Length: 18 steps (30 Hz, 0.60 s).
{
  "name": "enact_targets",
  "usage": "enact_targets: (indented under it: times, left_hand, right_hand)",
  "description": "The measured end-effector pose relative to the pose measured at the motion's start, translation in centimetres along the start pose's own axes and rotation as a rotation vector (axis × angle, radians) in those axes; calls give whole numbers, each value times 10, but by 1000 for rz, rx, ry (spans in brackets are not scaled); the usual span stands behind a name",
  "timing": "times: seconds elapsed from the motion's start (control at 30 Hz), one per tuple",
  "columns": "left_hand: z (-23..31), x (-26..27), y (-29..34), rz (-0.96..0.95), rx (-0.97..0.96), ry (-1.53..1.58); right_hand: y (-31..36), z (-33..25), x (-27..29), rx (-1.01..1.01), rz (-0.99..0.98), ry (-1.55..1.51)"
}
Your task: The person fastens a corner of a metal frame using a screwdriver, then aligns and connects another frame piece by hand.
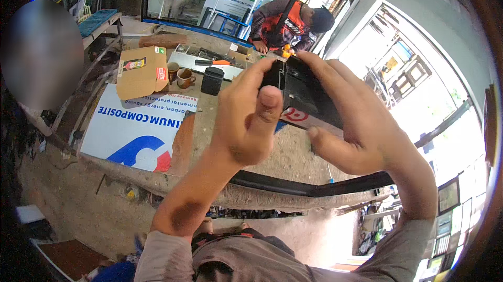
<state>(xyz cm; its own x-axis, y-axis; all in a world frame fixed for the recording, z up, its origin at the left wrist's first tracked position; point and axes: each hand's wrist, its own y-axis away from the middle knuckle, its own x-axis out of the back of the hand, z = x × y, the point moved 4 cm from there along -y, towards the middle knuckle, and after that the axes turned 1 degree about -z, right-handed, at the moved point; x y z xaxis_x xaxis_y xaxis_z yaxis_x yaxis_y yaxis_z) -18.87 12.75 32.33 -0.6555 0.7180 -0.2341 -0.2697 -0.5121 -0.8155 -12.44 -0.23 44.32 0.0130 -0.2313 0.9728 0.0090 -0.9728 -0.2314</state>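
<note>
Two brown cups, a dark one [173,72] and a mug with a handle [185,78], stand side by side on the tabletop [209,105]; what they hold is too small to tell. Just beside them sit a small black box [212,81] and a brown carton [139,75] with a picture label, the insides of both hidden.

Raised above the tabletop between both hands is a black piece [309,91], dark and angular, with a pale strip marked by red rings along its near edge. The left hand [243,112] has its fingers bent in around the left end, thumb upright. The right hand [364,125] spans it with fingers spread wide, tips at the far edge and thumb by the near one.

The hands and piece block part of the tabletop from view. A printed white panel [133,127] lies partly under the carton, and a black frame [298,190] runs along the near edge. Across from it, a co-worker [277,20] leans in.
</note>
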Motion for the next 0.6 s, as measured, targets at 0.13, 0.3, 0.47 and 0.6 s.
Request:
enact_targets:
  times: [0.13,0.3,0.47,0.6]
  left_hand:
    - [4,6,0,-3,33,37]
    - [1,6,3,-5,5,-19]
    - [3,7,7,-18,21,60]
    - [7,7,6,-44,87,62]
  right_hand:
    - [-1,1,3,-16,22,44]
    - [0,-3,12,18,61,-17]
    - [-3,-6,22,-70,17,-51]
    - [-4,-5,19,-22,9,-16]
